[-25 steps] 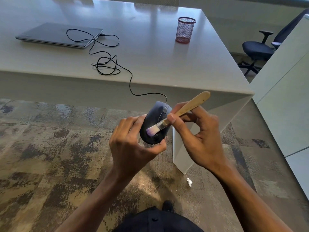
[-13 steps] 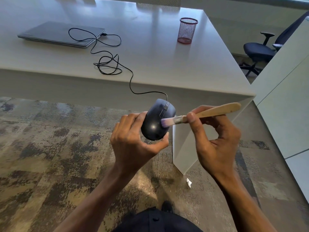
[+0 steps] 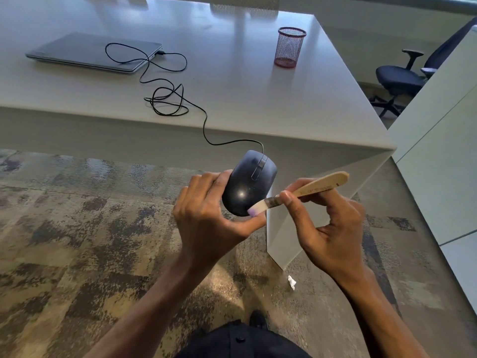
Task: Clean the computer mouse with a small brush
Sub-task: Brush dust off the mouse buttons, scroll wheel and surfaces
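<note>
A black wired computer mouse (image 3: 249, 182) is held in the air in front of the white desk, top side facing me. My left hand (image 3: 209, 218) grips it from the left, thumb under its near end. Its black cable (image 3: 167, 99) runs up over the desk edge in loops to a closed laptop (image 3: 90, 51). My right hand (image 3: 333, 228) pinches the wooden handle of a small brush (image 3: 307, 188). The pale bristles with purple tips touch the mouse's near right edge, just above my left thumb.
A red mesh pen cup (image 3: 290, 47) stands on the white desk (image 3: 284, 104) at the back right. A black office chair (image 3: 402, 78) sits beyond the desk. White cabinets (image 3: 444, 151) stand to the right. A scrap of white paper (image 3: 291, 281) lies on the patterned carpet.
The brush has swept from the mouse's right side near the wheel down to its near end. The mouse has tilted so more of its top shows.
</note>
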A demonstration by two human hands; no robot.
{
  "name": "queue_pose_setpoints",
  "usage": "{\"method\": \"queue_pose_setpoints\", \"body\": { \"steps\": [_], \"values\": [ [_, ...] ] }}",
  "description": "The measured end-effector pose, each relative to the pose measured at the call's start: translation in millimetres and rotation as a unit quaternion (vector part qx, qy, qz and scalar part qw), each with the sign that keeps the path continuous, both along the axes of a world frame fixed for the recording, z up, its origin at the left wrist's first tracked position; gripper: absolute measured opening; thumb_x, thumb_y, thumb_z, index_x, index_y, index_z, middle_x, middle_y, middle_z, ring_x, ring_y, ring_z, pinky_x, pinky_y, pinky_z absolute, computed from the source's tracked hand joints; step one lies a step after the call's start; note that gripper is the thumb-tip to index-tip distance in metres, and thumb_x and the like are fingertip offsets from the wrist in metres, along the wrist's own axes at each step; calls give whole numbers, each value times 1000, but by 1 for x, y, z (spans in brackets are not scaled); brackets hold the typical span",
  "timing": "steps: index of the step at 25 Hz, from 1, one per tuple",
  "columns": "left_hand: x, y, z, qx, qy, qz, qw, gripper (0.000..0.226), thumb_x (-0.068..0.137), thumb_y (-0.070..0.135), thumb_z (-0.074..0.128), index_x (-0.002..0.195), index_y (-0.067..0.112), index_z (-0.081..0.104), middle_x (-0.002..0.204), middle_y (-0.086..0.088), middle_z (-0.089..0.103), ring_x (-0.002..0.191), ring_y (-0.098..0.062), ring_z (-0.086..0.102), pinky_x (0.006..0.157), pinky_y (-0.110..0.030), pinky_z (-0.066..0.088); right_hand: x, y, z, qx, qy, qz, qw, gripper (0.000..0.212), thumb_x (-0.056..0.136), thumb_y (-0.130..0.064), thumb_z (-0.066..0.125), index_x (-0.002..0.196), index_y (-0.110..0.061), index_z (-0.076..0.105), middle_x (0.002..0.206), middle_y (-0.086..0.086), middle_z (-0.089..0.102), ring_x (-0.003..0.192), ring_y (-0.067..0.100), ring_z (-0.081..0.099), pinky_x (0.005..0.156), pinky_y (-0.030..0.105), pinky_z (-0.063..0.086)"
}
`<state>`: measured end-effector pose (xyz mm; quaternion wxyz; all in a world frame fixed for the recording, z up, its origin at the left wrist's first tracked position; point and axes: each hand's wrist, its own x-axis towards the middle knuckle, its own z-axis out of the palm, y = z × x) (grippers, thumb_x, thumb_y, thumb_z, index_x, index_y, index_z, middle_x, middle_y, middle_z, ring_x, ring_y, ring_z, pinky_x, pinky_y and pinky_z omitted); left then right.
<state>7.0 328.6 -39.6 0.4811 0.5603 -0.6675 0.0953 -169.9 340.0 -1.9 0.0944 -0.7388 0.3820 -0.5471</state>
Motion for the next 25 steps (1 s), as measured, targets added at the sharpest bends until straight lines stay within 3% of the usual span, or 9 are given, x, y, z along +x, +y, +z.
{"method": "queue_pose_setpoints", "body": {
  "steps": [4,10,13,17,21,23,25],
  "values": [
    [1,-2,-2,-5,-6,-2,1000,56,72,55,69,101,6,69,90,-6,67,79,-21,57,63,-37,48,-2,-6,4,-42,-39,-71,996,13,90,-14,62,102,-12,59,90,-11,62,79,-11,60,73,4,48],
    [-1,0,-2,7,-5,-13,1000,59,75,57,63,103,6,68,91,-6,67,79,-20,57,63,-39,49,14,1,4,9,-50,46,998,12,87,-9,66,99,-10,63,94,-21,63,85,-15,63,74,4,48],
    [-1,3,0,10,7,-9,1000,58,71,54,70,104,6,69,93,-6,67,80,-22,59,64,-39,50,11,-8,3,33,-83,-13,996,11,89,-17,64,100,-15,61,89,-36,62,83,-17,63,71,3,48],
    [2,7,0,15,6,-10,1000,60,67,52,74,104,5,69,94,-7,68,81,-22,60,64,-37,51,2,-17,7,6,-98,-98,990,11,92,-16,62,102,-15,60,95,-28,59,83,-17,61,71,6,50],
    [2,7,-1,28,8,-13,999,59,67,51,73,105,5,68,94,-6,68,82,-20,58,66,-36,50,8,-3,11,10,-81,7,997,10,89,-14,63,99,-13,62,93,-32,62,82,-13,64,71,6,50],
    [2,7,-2,35,7,-19,999,60,66,49,71,106,4,68,95,-8,67,82,-22,59,66,-37,50,10,3,10,42,-53,84,994,10,87,-11,64,97,-11,64,95,-28,63,81,-10,65,71,6,50],
    [3,7,-2,37,20,-28,999,61,64,46,70,106,3,67,96,-9,67,84,-23,59,66,-36,51,8,3,9,60,-30,94,993,9,87,-11,65,96,-10,65,92,-22,65,79,-10,65,71,5,49]
  ]
}}
